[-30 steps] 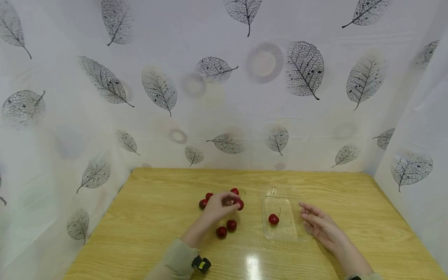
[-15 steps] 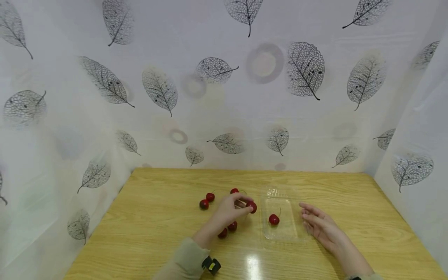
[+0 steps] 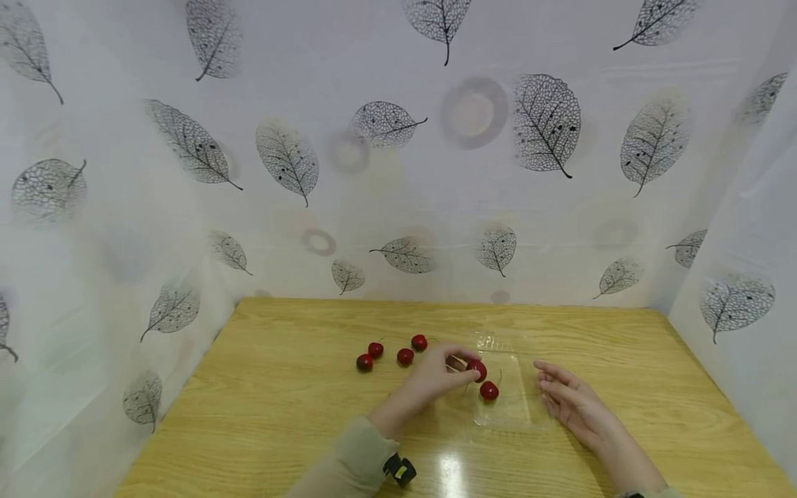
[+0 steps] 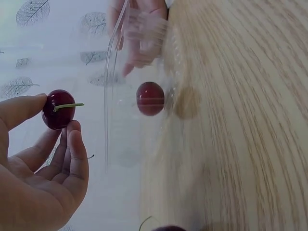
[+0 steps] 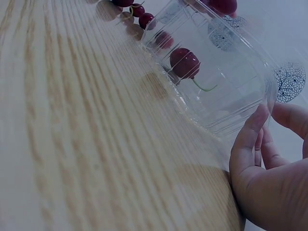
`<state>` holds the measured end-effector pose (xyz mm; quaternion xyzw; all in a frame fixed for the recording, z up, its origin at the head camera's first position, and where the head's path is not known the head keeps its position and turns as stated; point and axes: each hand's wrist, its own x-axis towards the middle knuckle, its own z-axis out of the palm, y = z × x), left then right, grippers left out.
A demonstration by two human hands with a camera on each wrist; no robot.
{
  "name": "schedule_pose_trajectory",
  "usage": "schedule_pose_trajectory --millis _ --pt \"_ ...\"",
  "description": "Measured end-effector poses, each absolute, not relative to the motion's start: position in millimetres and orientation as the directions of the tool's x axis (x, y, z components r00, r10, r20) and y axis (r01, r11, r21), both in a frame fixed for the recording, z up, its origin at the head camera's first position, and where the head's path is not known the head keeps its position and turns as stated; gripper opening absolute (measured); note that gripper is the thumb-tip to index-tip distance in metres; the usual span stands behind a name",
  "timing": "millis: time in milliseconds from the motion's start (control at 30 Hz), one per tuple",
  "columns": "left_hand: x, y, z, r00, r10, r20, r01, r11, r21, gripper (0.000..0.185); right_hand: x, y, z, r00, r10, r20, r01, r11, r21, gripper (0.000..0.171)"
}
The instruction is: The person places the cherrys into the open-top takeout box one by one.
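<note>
My left hand [image 3: 436,375] pinches a dark red cherry [image 3: 477,371] between thumb and fingertips, over the left side of a clear plastic box [image 3: 517,413]. A short green stem shows on that held cherry [image 4: 58,115] in the left wrist view. Inside the box lies one cherry [image 3: 488,391] with its stem up. At the box's right side is my right hand [image 3: 575,408]; in the right wrist view its thumb and a finger pinch the rim of the box [image 5: 226,103]. Left of the box, several loose cherries rest on the table, among them one cherry [image 3: 405,357] near the left wrist.
The wooden table [image 3: 280,415] runs back to a white curtain [image 3: 398,180] printed with leaves. A pair of cherries [image 3: 364,363] sits farthest left. Another cherry [image 3: 419,342] lies toward the back. The left forearm hides the table part beneath it.
My left hand has carried its cherry rightward from the loose cherries to over the box. The left forearm now covers two nearer cherries. My right hand and the box have stayed in place.
</note>
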<state>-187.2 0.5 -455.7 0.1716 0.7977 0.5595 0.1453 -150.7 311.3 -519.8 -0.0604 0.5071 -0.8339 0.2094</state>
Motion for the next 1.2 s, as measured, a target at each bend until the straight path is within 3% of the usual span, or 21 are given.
schedule_pose_trajectory --millis 633,1200 --pt "-179.2 38.8 -464.2 -0.833 0.553 -0.002 0.223 0.338 0.914 0.028 -150.9 311.9 -521.0 -0.908 -0.402 -0.12 0.284 -0.377 -0.882 0.047" --pt "-172.7 41.6 -464.9 -0.804 0.594 -0.005 0.3 0.413 0.86 0.028 -150.7 312.1 -522.2 -0.915 -0.377 -0.14 0.282 -0.355 -0.891 0.047"
